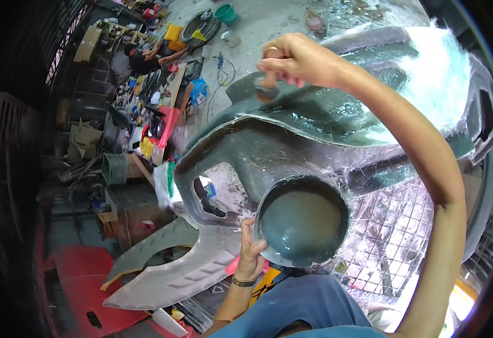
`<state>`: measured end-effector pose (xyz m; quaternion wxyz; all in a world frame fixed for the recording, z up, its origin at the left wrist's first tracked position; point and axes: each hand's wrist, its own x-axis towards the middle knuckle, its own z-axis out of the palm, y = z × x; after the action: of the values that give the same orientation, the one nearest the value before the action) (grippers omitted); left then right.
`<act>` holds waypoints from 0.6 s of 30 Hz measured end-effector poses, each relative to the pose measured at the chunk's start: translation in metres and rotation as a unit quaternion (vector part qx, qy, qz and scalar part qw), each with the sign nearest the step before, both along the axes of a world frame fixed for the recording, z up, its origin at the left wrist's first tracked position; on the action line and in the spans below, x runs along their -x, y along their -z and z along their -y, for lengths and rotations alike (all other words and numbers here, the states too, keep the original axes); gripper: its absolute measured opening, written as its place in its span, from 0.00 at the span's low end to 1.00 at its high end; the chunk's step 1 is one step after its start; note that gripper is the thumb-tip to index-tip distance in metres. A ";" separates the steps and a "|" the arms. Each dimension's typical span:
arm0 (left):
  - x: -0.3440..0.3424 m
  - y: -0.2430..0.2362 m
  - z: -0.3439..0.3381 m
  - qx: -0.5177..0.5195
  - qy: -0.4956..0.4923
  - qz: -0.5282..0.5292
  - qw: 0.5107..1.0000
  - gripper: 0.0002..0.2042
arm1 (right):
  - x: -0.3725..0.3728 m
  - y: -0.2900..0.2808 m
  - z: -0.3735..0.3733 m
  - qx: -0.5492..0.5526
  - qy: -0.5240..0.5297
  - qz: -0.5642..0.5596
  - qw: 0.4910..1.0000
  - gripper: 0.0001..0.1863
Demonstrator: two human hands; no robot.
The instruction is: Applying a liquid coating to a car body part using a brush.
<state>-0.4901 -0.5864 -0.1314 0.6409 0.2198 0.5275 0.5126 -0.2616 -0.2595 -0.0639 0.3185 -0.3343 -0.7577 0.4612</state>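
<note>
My left hand (250, 253) grips the near left rim of a round, dark grey bowl (339, 222) with murky liquid in it, held just in front of my body. My right hand (302, 59), raised with its arm stretched forward, closes round a short paintbrush (266, 90). Its bristles point down over the large dark green-grey moulded panel (331, 115), slightly smeared by motion. Whether they touch its surface I cannot tell. Much of that panel shines wet, and loose fibres line its edge. Whitish fibreglass matting (435, 79) covers its far right end.
A metal grid (390, 236) lies below the panel at right. Nearer left are a grey curved panel (173, 279) and a red panel (83, 281). Clutter lines the left side, where another person (145, 61) sits. A green bucket (227, 14) and a tyre (200, 28) stand farther off.
</note>
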 end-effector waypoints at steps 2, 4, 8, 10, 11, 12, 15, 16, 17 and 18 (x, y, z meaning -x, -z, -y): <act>0.003 0.004 0.000 -0.004 0.009 -0.002 1.000 0.33 | 0.006 -0.007 0.001 -0.023 -0.016 0.054 0.998 0.18; 0.005 0.007 -0.001 -0.010 0.023 0.004 1.000 0.33 | 0.026 -0.011 0.009 0.001 -0.037 0.079 0.996 0.19; 0.006 0.007 0.000 -0.007 0.018 0.025 0.999 0.33 | 0.068 -0.020 0.006 -0.203 -0.034 0.097 0.974 0.15; 0.009 0.009 0.002 -0.009 0.019 0.034 0.999 0.33 | 0.085 -0.024 0.007 -0.226 -0.051 0.112 0.966 0.12; 0.011 0.011 0.003 -0.010 0.023 0.040 0.999 0.33 | 0.091 -0.025 0.007 -0.248 -0.067 0.125 0.958 0.09; 0.014 0.014 0.004 -0.011 0.028 0.040 0.999 0.33 | 0.096 -0.026 0.008 -0.246 -0.093 0.149 0.953 0.07; 0.019 0.015 0.004 -0.017 0.041 0.044 0.998 0.34 | 0.098 -0.021 0.005 -0.230 -0.164 0.041 0.959 0.07; 0.021 0.015 0.004 -0.022 0.037 0.038 0.998 0.34 | 0.093 -0.040 0.015 -0.112 -0.153 0.091 0.978 0.08; 0.023 0.016 0.005 -0.024 0.043 0.046 0.998 0.34 | 0.090 -0.038 0.014 -0.111 -0.148 0.100 0.978 0.08; 0.025 0.018 0.007 -0.027 0.043 0.045 0.998 0.34 | 0.084 -0.033 0.013 -0.084 -0.095 0.050 0.991 0.10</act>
<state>-0.5151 -0.5933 -0.1494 0.6794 0.2364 0.4741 0.5077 -0.3453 -0.2722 -0.0307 0.2615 -0.2554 -0.8371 0.4071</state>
